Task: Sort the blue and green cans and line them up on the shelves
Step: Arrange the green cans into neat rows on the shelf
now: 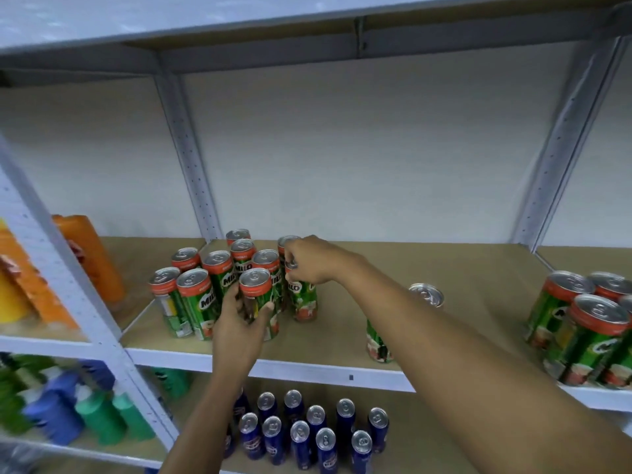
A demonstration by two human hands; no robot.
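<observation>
Green-labelled metal drink cans with red top bands and silver lids point(219, 278) are gathering in a tight cluster at the left of the pale brown board shelf point(461, 268), and you are working on its front edge. Your left hand point(239, 319) is wrapping its fingers and thumb round the front green can point(255, 295), gripping the body low so the can stays upright while it is being nudged against its neighbours. Your right hand point(307, 260) is reaching across from the right and pinching the rim of another green can point(301, 295) just beside it, probably a top hold so it can be set down without knocking the rest.

One stray green can point(425, 295) is standing apart further right, partly hidden behind your right forearm, and a second bunch of green cans point(581, 323) is waiting at the far right of the shelf. Slim dark blue cans with silver tops point(307, 432) are already standing together on the shelf below, so the colours are being kept on separate levels.
</observation>
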